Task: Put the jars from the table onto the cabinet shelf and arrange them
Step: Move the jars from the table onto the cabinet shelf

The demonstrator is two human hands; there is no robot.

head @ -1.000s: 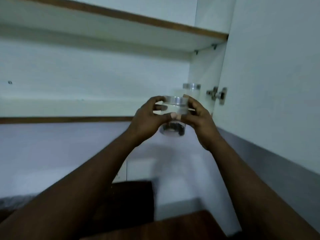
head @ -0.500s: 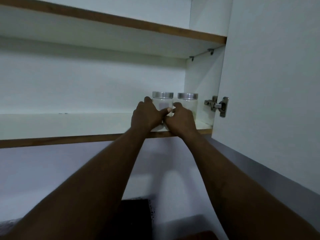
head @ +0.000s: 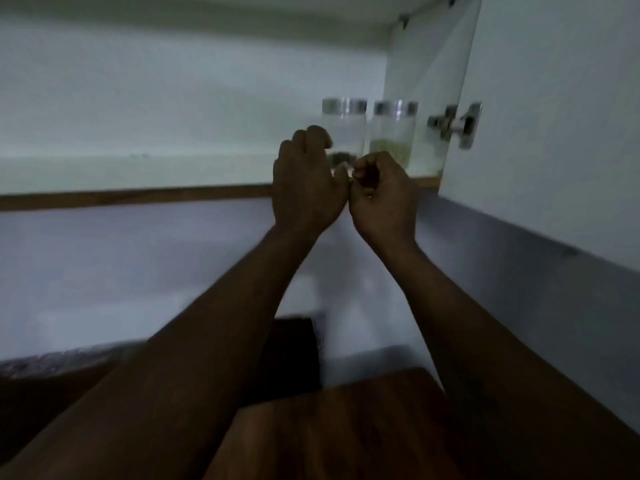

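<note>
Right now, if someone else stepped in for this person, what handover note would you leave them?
Left hand: fingers curled, holding nothing, in front of the cabinet shelf.
Right hand: also curled and empty, close beside the left.
Jars: the dark-filled jar and the green-filled jar stand upright side by side at the shelf's right end, silver lids on.
Done: two jars shelved.
Left: check the table for more jars, since none shows in this view. Place any to the left of these two.
</note>
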